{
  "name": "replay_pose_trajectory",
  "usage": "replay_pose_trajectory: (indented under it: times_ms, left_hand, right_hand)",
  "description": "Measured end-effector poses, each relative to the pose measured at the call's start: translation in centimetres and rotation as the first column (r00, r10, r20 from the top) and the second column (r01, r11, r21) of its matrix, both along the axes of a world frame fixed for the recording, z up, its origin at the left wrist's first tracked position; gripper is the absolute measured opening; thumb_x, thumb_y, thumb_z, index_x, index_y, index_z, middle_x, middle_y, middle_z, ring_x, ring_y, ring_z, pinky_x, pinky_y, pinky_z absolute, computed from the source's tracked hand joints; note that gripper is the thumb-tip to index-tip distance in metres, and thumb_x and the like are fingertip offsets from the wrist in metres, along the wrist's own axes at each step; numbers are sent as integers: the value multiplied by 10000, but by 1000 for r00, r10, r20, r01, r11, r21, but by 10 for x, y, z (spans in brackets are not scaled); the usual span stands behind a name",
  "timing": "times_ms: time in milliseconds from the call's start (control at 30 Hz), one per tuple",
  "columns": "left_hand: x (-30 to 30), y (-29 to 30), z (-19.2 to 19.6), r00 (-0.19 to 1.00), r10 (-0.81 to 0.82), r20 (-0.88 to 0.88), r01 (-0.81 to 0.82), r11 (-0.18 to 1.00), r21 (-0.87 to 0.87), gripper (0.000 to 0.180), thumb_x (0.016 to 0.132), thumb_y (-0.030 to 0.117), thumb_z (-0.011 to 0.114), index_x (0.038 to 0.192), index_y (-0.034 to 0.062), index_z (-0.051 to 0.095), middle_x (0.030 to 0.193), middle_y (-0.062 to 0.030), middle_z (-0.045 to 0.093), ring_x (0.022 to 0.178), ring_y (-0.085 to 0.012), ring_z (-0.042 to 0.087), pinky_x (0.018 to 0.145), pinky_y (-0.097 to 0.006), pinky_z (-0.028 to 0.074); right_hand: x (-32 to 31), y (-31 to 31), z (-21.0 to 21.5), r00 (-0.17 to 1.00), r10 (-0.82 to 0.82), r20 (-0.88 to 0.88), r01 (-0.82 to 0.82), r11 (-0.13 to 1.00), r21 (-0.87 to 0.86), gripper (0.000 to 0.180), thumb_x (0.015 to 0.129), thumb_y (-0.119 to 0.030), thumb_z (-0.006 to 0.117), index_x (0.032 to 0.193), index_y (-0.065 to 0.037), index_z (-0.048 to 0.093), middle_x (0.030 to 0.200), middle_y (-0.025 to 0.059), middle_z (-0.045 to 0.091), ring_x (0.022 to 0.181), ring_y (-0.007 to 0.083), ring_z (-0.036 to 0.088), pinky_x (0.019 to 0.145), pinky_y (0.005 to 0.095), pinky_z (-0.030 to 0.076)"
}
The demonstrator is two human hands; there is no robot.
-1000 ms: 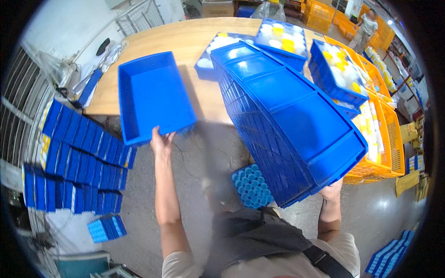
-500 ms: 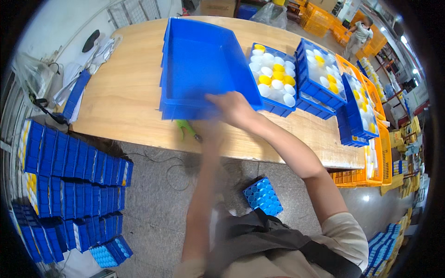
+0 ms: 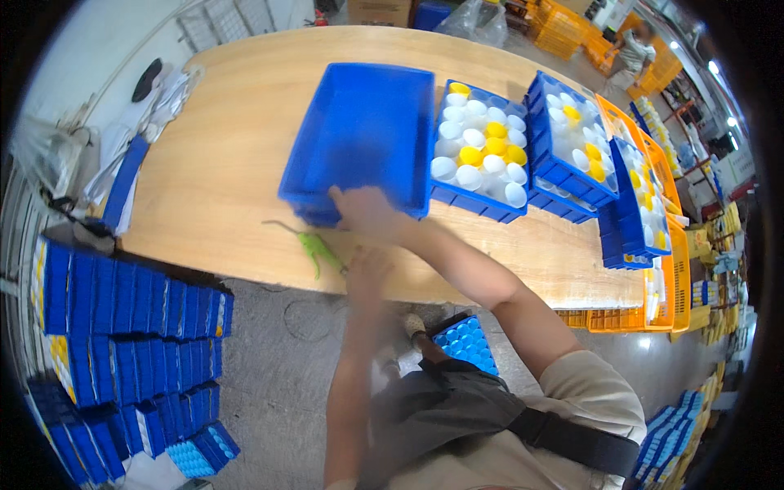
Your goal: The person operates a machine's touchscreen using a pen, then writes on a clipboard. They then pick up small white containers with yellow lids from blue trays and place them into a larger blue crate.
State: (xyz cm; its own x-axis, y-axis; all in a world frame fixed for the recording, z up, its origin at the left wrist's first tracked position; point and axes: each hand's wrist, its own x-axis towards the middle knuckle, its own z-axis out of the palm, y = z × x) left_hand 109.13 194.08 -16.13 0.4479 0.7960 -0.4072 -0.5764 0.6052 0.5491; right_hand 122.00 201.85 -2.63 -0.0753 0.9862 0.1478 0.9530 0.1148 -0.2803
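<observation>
1. The right hand (image 3: 365,211) is reaching across to the near edge of the empty blue tray (image 3: 363,135). It is touching the tray's front wall, but the hand is blurred, so I cannot tell if the fingers are closing on the rim.
2. The empty blue tray is lying flat on the wooden table (image 3: 220,163), near its front edge.
3. The left hand (image 3: 367,269) is hanging at the table's front edge, just beside a small green toy lizard (image 3: 314,247). It is blurred too, so I cannot tell if it is open or closed.
4. A blue tray of white and yellow balls (image 3: 482,155) is standing just to the right of the empty tray, touching it.
5. More filled blue trays (image 3: 572,147) are sitting further right, beside orange crates (image 3: 674,245).
6. Stacks of blue trays (image 3: 122,327) are standing on the floor to the left.
</observation>
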Motion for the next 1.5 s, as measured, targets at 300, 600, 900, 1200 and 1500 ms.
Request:
replay_pose_trajectory:
  times_ms: [300, 600, 900, 1200, 1500]
  left_hand:
    - [83, 85, 7, 986, 160, -37, -161, 987, -21, 645, 1025, 514, 602, 1486, 89, 448, 1304, -136, 618, 1268, -309, 569, 1122, -513, 443]
    - [149, -20, -49, 886, -461, 38, 461, 887, 23, 539, 1044, 270, 624, 1482, 5, 456, 1404, -189, 580, 1280, -338, 586, 1063, -474, 512]
    - [16, -117, 42, 906, -279, -318, 166, 927, -337, 425, 941, 175, 707, 1279, -60, 601, 1177, -138, 674, 1081, -270, 676, 879, -419, 588]
    - [-284, -249, 62, 829, 16, -559, -98, 988, -117, 274, 833, 73, 713, 1098, 8, 701, 976, -68, 723, 889, -184, 693, 730, -330, 544]
    - [-417, -470, 86, 372, 510, -775, -813, 582, -8, 600, 797, -21, 672, 1382, -41, 543, 1216, -128, 680, 1040, -268, 698, 902, -387, 579]
  right_hand:
    - [234, -137, -54, 598, -711, -369, 799, 495, 340, 438, 872, -119, 745, 1263, 12, 598, 1226, 247, 642, 1146, 409, 617, 967, 468, 503]
    - [266, -239, -146, 449, -683, -576, 828, 560, -18, 710, 825, 109, 582, 1499, 23, 376, 1413, 289, 538, 1338, 406, 541, 1120, 439, 434]
    - [157, -312, -55, 602, -555, -575, 739, 660, 137, 538, 1020, -220, 667, 1438, 50, 461, 1349, 206, 546, 1249, 300, 541, 1084, 406, 422]
    - [135, -168, 14, 584, -187, -790, 578, 779, 243, 251, 1070, -212, 615, 1202, -7, 678, 1060, 77, 725, 954, 142, 681, 833, 284, 540]
    - [-86, -5, -215, 983, -7, -182, 27, 993, 112, 537, 912, -401, 740, 1218, 30, 644, 1035, 242, 734, 971, 411, 704, 891, 486, 557]
